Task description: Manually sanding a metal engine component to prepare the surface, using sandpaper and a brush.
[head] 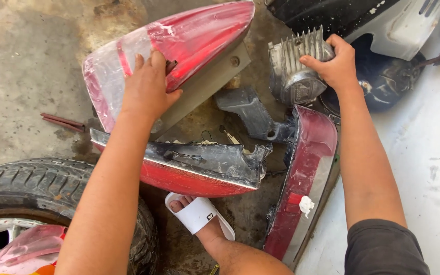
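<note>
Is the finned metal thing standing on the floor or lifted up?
Cannot tell for sure. The right hand grips the finned metal part at its top edge; its underside is hidden.

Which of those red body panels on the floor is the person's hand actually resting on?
The left hand rests on the farthest red panel wrapped in clear film; the other two red panels lie untouched nearer the sandalled foot.

Both forearms are left bare down to the left hand [147, 89] and the right hand [336, 63]. A dark grey short sleeve [383, 247] is worn on the right arm. A white slide sandal [199, 215] is worn on one foot.
</note>
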